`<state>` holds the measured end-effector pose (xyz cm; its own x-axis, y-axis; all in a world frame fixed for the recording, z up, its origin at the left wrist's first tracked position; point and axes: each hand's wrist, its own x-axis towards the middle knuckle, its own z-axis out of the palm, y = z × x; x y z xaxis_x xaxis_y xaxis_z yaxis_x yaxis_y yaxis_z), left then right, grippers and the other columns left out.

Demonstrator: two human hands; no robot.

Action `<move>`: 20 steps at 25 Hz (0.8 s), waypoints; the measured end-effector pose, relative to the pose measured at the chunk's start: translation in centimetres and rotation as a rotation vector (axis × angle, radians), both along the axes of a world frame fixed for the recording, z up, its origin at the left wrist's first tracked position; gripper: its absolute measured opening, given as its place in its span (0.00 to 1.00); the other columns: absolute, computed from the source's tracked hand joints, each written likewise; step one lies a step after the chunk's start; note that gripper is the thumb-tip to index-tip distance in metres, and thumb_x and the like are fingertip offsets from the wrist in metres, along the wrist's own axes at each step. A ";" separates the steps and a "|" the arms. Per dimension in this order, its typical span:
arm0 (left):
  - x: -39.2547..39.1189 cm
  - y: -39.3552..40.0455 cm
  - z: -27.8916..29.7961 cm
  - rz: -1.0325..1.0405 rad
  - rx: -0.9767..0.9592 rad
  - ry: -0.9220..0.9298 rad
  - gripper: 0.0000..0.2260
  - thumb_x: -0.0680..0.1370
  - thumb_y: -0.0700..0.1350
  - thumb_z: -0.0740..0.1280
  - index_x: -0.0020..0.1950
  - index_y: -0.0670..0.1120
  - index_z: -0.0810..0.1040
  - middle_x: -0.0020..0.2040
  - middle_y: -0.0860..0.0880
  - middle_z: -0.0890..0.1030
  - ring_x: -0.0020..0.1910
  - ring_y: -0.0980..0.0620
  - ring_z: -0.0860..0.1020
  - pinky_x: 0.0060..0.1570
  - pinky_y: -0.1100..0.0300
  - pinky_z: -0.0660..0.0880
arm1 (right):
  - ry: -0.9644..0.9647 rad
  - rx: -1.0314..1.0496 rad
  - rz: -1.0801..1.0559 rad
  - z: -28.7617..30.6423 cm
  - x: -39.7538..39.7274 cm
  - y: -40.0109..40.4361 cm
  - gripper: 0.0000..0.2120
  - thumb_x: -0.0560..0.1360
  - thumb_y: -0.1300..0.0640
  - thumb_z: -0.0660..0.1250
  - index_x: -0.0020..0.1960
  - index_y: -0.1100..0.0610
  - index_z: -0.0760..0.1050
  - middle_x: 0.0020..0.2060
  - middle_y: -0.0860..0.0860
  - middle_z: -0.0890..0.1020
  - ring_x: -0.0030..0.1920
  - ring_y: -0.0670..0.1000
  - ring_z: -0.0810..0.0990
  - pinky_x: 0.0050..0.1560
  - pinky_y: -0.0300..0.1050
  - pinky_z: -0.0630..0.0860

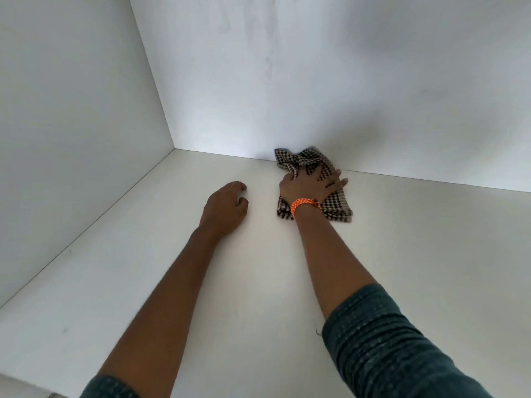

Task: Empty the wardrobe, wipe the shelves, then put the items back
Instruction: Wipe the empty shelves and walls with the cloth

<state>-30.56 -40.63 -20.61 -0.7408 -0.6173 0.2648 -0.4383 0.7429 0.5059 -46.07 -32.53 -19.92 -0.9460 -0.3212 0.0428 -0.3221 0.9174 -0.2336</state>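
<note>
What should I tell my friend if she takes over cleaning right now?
Right hand: fingers spread flat, pressing the checked cloth on the shelf near the back wall.
Left hand: rests on the shelf, fingers loosely curled, holding nothing.
Done: this shelf holds no wardrobe items in view; wiping is under way.
Left: finish wiping this shelf, do any other shelves, then put the items back. The items are out of view.
</note>
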 end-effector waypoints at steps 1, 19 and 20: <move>0.1 -0.1 0.0 -0.008 0.019 0.004 0.15 0.78 0.41 0.59 0.65 0.45 0.72 0.63 0.49 0.76 0.54 0.46 0.75 0.52 0.60 0.67 | -0.041 0.008 -0.027 0.4 0.9 -0.9 0.28 0.78 0.44 0.49 0.75 0.52 0.61 0.76 0.62 0.53 0.74 0.71 0.42 0.67 0.71 0.32; 12.1 -12.8 -0.8 0.138 0.009 -0.001 0.21 0.83 0.49 0.55 0.76 0.46 0.62 0.76 0.48 0.62 0.75 0.53 0.60 0.73 0.58 0.53 | 0.035 -0.003 0.854 0.6 6.3 -17.1 0.25 0.82 0.44 0.47 0.78 0.49 0.54 0.78 0.51 0.55 0.77 0.51 0.51 0.76 0.52 0.46; 12.2 -12.9 -0.7 0.145 0.016 0.038 0.21 0.83 0.48 0.56 0.76 0.45 0.62 0.76 0.47 0.62 0.75 0.52 0.60 0.72 0.58 0.54 | 0.064 0.020 0.811 0.4 6.5 -17.8 0.26 0.82 0.44 0.47 0.78 0.49 0.53 0.78 0.51 0.54 0.78 0.51 0.50 0.76 0.52 0.46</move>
